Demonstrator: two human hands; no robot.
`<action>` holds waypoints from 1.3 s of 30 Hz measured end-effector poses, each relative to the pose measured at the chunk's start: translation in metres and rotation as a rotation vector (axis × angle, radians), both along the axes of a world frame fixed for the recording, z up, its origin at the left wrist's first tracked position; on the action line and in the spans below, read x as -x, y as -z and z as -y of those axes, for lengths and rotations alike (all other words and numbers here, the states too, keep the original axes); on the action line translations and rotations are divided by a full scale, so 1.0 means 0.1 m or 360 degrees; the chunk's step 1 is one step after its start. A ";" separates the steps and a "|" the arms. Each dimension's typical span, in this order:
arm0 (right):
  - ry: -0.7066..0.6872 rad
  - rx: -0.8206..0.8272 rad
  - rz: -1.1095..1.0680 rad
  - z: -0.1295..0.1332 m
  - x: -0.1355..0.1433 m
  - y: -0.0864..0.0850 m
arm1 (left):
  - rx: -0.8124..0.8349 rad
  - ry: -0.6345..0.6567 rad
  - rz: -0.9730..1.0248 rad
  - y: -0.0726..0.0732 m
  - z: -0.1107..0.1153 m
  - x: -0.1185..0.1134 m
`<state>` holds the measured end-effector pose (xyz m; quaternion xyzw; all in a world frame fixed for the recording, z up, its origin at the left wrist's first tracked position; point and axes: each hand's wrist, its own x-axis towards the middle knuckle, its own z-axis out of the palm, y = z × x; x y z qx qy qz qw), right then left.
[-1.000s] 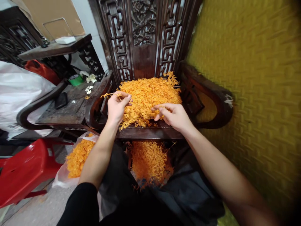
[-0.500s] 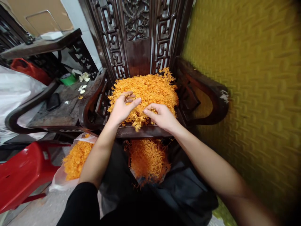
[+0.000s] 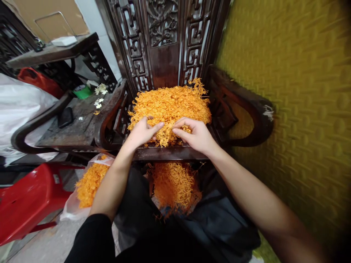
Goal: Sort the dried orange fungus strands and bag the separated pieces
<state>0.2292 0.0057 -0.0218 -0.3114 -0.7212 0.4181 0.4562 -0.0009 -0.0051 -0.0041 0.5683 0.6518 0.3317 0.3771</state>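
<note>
A wide heap of orange curly strands (image 3: pixel 172 102) covers the seat of a dark carved wooden chair (image 3: pixel 164 65). At the heap's front left is my left hand (image 3: pixel 144 133), fingers curled into the strands and thumb pointing right; its fingertips are partly hidden. Across a small gap, my right hand (image 3: pixel 194 134) is closed, thumb and forefinger pinched at the front of the heap on orange strands. A loose clump (image 3: pixel 164 137) lies between the two hands. More orange strands (image 3: pixel 175 186) fill a container between my knees, below the seat edge.
A plastic bag of orange pieces (image 3: pixel 91 182) stands at the lower left beside a red plastic chair (image 3: pixel 30 197). On the left seat lie a black phone-like item (image 3: pixel 65 117), green tape (image 3: pixel 82 92) and white flowers (image 3: pixel 101 88). A yellow textured surface (image 3: pixel 296 91) rises at the right.
The view has shifted slightly, moving the scene rightward. My left hand's fingers have curled lower into the strands, and the clump between my hands sits a little higher and looks fuller.
</note>
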 end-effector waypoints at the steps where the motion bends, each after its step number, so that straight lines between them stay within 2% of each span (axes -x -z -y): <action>1: -0.0043 -0.0039 -0.0002 0.00 0.00 0.00 | 0.0091 0.0007 0.0106 -0.01 0.01 0.00; 3: -0.0116 -0.0068 0.0011 0.02 -0.01 0.00 | 0.0223 0.0032 0.0381 -0.04 0.03 -0.01; 6: -0.0149 0.0054 0.0058 0.04 0.01 0.00 | 0.0328 0.0153 0.0867 -0.08 0.07 -0.05; 8: -0.0065 0.0190 0.0091 0.05 0.02 0.01 | 0.0305 0.0214 0.1084 -0.08 0.09 -0.08; 10: 0.0046 0.0258 0.0094 0.06 0.04 0.02 | 0.0232 0.0234 0.1155 -0.06 0.10 -0.12; 13: 0.0131 0.0257 0.0029 0.08 0.10 0.06 | 0.0108 0.0237 0.1135 -0.02 0.11 -0.19; 18: 0.0133 0.0691 -0.0111 0.03 0.17 0.12 | -0.0049 0.0195 0.0785 -0.02 0.12 -0.25; 22: 0.0674 0.0696 -0.0639 -0.21 -0.04 0.08 | -0.0090 0.0069 0.0609 -0.03 0.09 -0.16; 24: 0.0782 0.0689 -0.0760 -0.29 -0.18 0.05 | -0.0171 -0.0014 0.0607 -0.01 0.07 -0.10; 27: 0.0461 0.0720 -0.0482 -0.20 -0.20 0.02 | -0.0361 -0.0006 0.0581 0.06 0.05 -0.10; 29: 0.0218 0.0653 -0.0246 -0.05 -0.09 0.02 | -0.0487 0.0067 0.0497 0.11 0.05 -0.16; 31: 0.0102 0.0529 -0.0028 0.07 0.04 0.03 | -0.0614 0.0115 0.0366 0.14 0.06 -0.23; 35: 0.0169 0.0305 0.0286 0.11 0.17 0.06 | -0.0777 0.0157 0.0245 0.16 0.07 -0.33; 37: 0.0229 0.0204 0.0325 0.07 0.18 0.09 | -0.0638 0.0155 0.0431 0.15 0.07 -0.34; 39: 0.0284 0.0154 0.0307 0.04 0.18 0.12 | -0.0342 0.0176 0.0684 0.13 0.08 -0.32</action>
